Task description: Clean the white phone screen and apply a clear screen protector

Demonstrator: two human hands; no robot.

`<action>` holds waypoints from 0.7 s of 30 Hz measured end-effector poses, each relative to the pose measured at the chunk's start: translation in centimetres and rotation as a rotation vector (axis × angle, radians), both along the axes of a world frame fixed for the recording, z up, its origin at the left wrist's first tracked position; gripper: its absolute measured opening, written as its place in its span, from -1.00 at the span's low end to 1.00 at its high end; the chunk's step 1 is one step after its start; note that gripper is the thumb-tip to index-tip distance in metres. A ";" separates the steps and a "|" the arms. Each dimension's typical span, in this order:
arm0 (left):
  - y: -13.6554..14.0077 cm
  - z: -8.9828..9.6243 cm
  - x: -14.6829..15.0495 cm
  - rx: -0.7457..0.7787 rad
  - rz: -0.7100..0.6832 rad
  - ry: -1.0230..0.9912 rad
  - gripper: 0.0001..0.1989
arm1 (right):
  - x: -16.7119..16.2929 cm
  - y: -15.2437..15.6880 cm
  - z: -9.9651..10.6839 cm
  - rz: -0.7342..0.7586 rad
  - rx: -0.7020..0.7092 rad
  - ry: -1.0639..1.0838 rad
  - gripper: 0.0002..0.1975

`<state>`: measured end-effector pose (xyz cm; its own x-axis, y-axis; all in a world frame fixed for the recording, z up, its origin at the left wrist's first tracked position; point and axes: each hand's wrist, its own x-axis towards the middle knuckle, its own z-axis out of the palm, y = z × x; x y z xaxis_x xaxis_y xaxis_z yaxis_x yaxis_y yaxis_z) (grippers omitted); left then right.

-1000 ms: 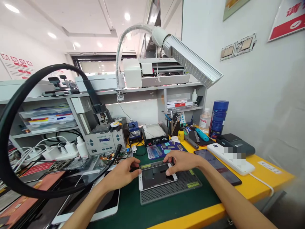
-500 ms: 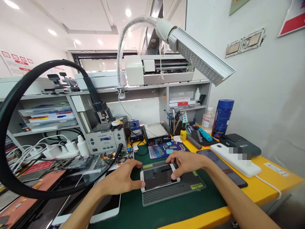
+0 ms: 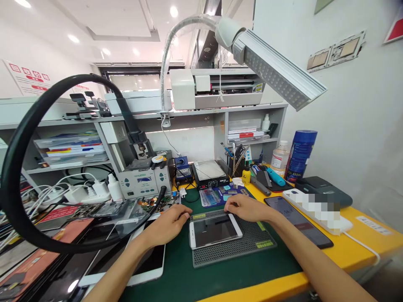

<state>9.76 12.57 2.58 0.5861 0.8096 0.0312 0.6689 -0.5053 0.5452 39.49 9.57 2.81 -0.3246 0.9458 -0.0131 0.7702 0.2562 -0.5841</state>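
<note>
A white-framed smartphone [image 3: 215, 231] with a dark screen lies face up on a grey perforated mat [image 3: 234, 251]. My left hand [image 3: 168, 225] is beside the phone's left end, apart from it, with loosely extended fingers and nothing visible in them. Just beyond the phone's upper right corner, my right hand [image 3: 248, 207] has its fingers curled in and the thumb drawn toward the index finger. Whatever might be between those fingertips is hidden. Under the grey mat is a dark green work mat [image 3: 179, 268].
A white tablet [image 3: 147, 277] lies left, beneath a black hose [image 3: 14, 176] from a hot-air station [image 3: 143, 182]. Behind are a heating plate [image 3: 210, 172] and small plastic parts on a purple mat [image 3: 231, 193]. A dark phone [image 3: 299, 222] and white power strip [image 3: 341, 223] are right.
Both hands have let go of the phone: my left thumb has come off its left end, and my right thumb has lifted from its right end. The view has shifted slightly.
</note>
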 end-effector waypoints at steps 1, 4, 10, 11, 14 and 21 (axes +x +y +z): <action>0.1 -0.1 -0.1 0.003 -0.001 0.002 -0.59 | 0.0 0.0 0.0 0.000 0.003 -0.001 -0.73; 0.3 -0.4 -0.3 0.007 -0.019 0.004 -0.62 | -0.1 0.0 0.0 -0.002 0.012 -0.005 -0.74; 0.6 -0.7 -0.5 0.031 -0.044 -0.010 -0.65 | 0.1 0.2 -0.4 -0.010 0.024 -0.011 -0.74; 0.6 -0.6 -0.4 0.033 -0.043 -0.009 -0.65 | 0.2 0.2 -0.4 -0.012 0.025 -0.012 -0.74; 0.5 -0.3 -0.3 0.033 -0.044 -0.002 -0.65 | 0.2 0.2 -0.4 -0.014 0.027 -0.013 -0.75; 0.2 0.1 -0.1 0.030 -0.041 0.015 -0.64 | -0.1 -0.1 0.1 -0.020 0.028 -0.019 -0.73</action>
